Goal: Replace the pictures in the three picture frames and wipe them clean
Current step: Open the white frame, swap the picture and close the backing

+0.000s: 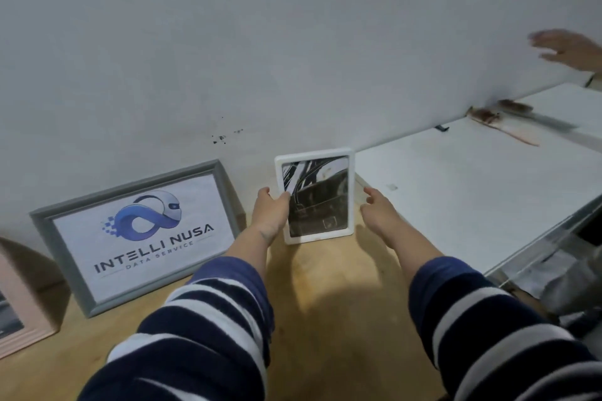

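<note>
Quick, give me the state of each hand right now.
Left hand: holding the white frame by its left edge.
Right hand: open, fingers relaxed beside the frame's right edge, not gripping it.

Wooden tabletop (pixel 325 303) against the wall. On it: pink frame (pixel 19 312) far left, grey frame (pixel 138 234) with a logo print leaning back, white frame (pixel 315 195) standing upright. White table (pixel 472 192) butts on right, carrying brown-stained strips (pixel 501 125), blurred.
</note>
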